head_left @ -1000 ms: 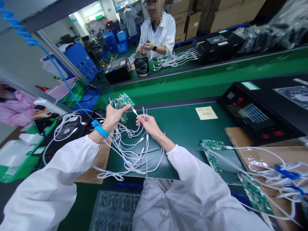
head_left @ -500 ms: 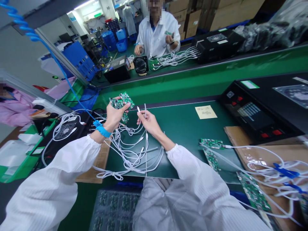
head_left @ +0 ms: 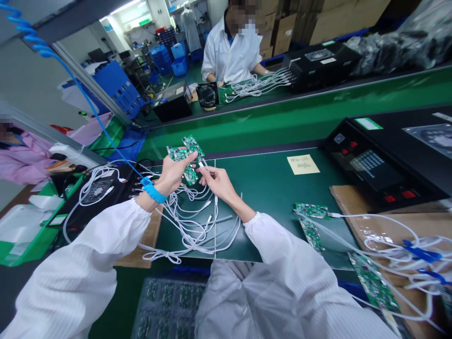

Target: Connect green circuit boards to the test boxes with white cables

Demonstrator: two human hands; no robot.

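Note:
My left hand [head_left: 174, 172] is closed around a green circuit board panel [head_left: 193, 147], its thumb pressed on the top. Parts of the panel stick out above and below the fingers. A blue strap with a coiled cord circles that wrist. Between the thumb and fingers of my right hand [head_left: 218, 182] is a white cable plug [head_left: 201, 164], at the right edge of the panel. Whether the plug sits in a socket is too small to tell. Several white cables [head_left: 190, 235] lie tangled on the green mat [head_left: 261, 188] below my hands.
At right stands a black tester [head_left: 374, 160] with red buttons, near a yellow note [head_left: 303, 164]. Circuit boards [head_left: 310, 210] with cables lie at front right. A tray [head_left: 165, 306] of boards is below the table edge. A co-worker [head_left: 231, 52] sits across the bench.
My left hand and the circuit board panel have shifted slightly right. The plug in my right hand has come up to the panel's edge. The co-worker across has leaned forward and lowered both hands.

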